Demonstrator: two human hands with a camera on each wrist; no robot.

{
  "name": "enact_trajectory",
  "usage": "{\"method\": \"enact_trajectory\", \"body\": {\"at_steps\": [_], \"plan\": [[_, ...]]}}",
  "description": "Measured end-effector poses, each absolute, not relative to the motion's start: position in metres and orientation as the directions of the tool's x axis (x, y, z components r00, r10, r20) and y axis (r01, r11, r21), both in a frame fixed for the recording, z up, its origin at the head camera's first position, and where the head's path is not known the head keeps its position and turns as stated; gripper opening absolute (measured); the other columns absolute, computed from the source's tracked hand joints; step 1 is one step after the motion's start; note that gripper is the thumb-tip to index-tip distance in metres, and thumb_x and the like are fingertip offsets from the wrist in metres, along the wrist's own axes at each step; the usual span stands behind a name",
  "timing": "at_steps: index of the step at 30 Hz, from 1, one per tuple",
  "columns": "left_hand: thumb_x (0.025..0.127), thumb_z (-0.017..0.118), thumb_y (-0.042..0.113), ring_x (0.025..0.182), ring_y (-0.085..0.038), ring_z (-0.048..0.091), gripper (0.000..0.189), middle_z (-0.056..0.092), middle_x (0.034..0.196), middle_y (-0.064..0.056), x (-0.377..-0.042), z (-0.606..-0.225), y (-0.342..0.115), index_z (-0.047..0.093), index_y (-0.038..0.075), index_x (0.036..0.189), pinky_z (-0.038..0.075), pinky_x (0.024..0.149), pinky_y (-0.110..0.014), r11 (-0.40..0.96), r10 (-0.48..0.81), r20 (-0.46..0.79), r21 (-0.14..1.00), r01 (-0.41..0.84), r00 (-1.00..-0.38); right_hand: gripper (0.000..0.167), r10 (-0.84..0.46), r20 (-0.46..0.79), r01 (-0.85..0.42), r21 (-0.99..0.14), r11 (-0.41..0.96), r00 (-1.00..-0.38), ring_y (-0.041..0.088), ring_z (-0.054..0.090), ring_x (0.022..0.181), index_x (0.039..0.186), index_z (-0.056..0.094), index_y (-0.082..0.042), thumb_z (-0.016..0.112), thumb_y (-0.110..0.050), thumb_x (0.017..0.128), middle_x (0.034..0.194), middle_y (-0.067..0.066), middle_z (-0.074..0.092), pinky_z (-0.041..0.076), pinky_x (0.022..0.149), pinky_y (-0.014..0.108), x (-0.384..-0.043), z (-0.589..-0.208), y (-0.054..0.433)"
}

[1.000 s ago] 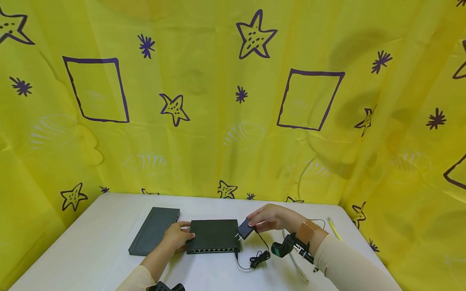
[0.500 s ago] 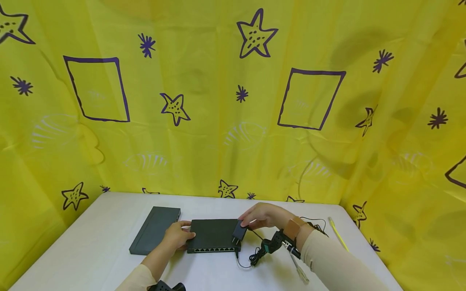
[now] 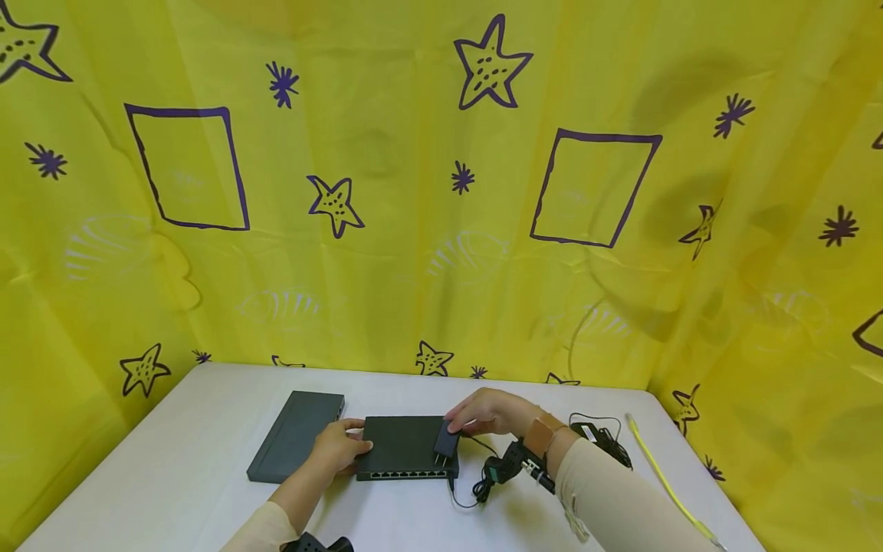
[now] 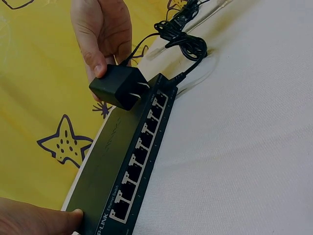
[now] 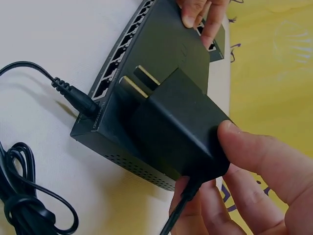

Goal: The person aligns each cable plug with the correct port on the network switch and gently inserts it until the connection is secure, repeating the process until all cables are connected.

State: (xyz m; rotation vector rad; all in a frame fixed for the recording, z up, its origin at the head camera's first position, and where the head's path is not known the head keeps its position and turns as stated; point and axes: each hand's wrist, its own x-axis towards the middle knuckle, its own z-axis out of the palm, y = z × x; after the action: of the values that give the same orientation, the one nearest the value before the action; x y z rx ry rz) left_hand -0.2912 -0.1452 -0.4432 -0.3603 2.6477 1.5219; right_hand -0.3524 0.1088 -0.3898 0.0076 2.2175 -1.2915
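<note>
A black TP-LINK Ethernet switch (image 3: 395, 443) lies on the white table, its row of ports (image 4: 142, 155) facing the near side. My left hand (image 3: 338, 447) grips its left end, thumb on the top face. Over the switch's right end, my right hand (image 3: 493, 410) holds a black power adapter (image 5: 181, 122) between thumb and fingers. Its two flat prongs (image 5: 139, 81) point toward the port side. The cord's plug (image 5: 78, 100) sits in the switch beside the last port. A tied bundle of cord (image 4: 183, 39) rests on the table right of the switch.
A dark grey flat box (image 3: 293, 441) lies to the left, close behind my left hand. On the right are a yellow cable (image 3: 665, 479), a black adapter with coiled cord (image 3: 602, 441) and a pale cable end (image 3: 576, 525). A yellow patterned curtain (image 3: 386, 268) surrounds the table.
My right hand has moved left with the power adapter, from beside the switch to over its right end, and the prongs have turned toward me. The left hand keeps its grip.
</note>
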Motion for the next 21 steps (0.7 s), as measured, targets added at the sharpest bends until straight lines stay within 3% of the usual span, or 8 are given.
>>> {"method": "enact_trajectory", "body": {"at_steps": [13,21], "plan": [[0.083,0.072,-0.002,0.092,-0.029,0.066,0.047,0.065,0.111,-0.027,-0.2915,-0.4434,-0.1452,0.057,-0.008,0.128,0.059,0.066,-0.033,0.467,-0.173,-0.182,0.85,-0.244,-0.968,0.02,-0.29,-0.441,0.236,-0.808,0.539,-0.85,0.015,0.065,0.093,0.103,0.074,0.003,0.074,0.0,0.084,0.103,0.008,0.073,0.052,0.097,0.037,-0.352,-0.395,0.1024],[0.084,0.073,0.0,0.096,-0.031,0.065,0.047,0.066,0.111,-0.026,-0.2904,-0.4418,-0.1452,0.058,-0.007,0.127,0.058,0.07,-0.034,0.49,-0.173,-0.177,0.838,-0.241,-0.969,0.015,-0.283,-0.429,0.231,-0.815,0.532,-0.858,0.014,0.064,0.08,0.1,0.075,0.003,0.072,-0.001,0.085,0.089,0.005,0.074,0.056,0.082,0.028,-0.3516,-0.3979,0.1028]]}}
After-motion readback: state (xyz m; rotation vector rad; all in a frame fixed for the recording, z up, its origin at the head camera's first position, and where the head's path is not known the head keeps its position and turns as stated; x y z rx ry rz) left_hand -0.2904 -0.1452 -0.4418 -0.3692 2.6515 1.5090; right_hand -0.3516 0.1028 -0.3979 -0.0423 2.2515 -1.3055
